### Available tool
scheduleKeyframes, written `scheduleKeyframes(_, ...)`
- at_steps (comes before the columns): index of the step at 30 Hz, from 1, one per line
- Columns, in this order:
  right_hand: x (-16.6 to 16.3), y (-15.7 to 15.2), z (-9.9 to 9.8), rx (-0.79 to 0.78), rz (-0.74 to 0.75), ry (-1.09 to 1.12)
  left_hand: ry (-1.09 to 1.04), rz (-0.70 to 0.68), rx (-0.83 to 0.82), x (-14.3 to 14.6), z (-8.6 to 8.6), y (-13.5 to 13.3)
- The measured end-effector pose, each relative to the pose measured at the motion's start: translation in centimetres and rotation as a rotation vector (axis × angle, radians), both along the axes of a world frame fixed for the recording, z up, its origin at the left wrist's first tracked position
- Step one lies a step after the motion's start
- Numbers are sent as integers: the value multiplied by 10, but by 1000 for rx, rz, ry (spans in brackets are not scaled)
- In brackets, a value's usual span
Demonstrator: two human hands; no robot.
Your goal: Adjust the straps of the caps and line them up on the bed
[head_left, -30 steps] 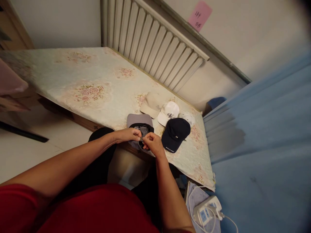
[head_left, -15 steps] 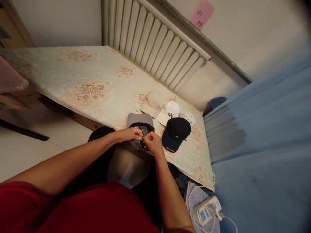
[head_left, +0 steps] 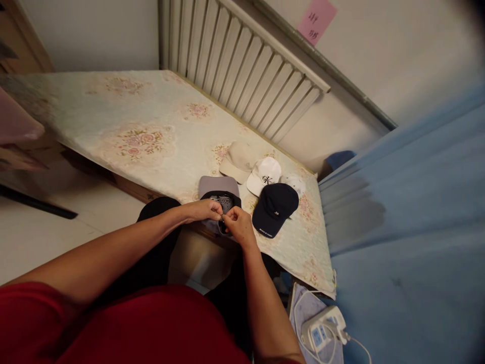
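Note:
A grey baseball cap lies upside down at the near edge of the bed, its brim pointing away from me and its dark inside showing. Over its back strap, my left hand pinches with thumb and finger. My right hand pinches right beside it, the fingertips of both nearly meeting. The bit of strap between them is too small to make out clearly. Just right of my right hand rests a navy cap. Behind it are a white cap with black letters, a beige cap and another white cap.
The caps lie on a flowered sheet over a bed or table. A radiator runs along the far wall. On the right hangs a blue curtain. A white power strip with cables sits at the lower right.
Almost nothing differs. Both hands keep their pinch at the grey cap's back strap, and the view has shifted very slightly.

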State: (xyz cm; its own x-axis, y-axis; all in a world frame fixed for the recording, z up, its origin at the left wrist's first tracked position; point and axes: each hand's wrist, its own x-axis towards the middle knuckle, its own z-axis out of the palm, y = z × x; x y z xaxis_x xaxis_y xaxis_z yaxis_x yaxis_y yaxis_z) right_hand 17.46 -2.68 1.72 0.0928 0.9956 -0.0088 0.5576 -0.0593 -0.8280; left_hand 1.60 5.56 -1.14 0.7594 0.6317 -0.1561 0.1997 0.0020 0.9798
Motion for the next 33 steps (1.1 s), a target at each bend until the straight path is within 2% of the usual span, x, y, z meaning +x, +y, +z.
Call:
scheduleKeyframes(6,-1,1,-2,-7,-9,-4,18,-3,64,1,-1,-3)
scheduleKeyframes(16,4,1,2,-53,-43,113,9,161,370,10,-1,-16)
scheduleKeyframes(24,11,4,-10,-121,-20,248,10,214,594,12,-8,-28)
scheduleKeyframes(33,9,5,-13,-136,-9,290,46,288,599,14,-15,-31)
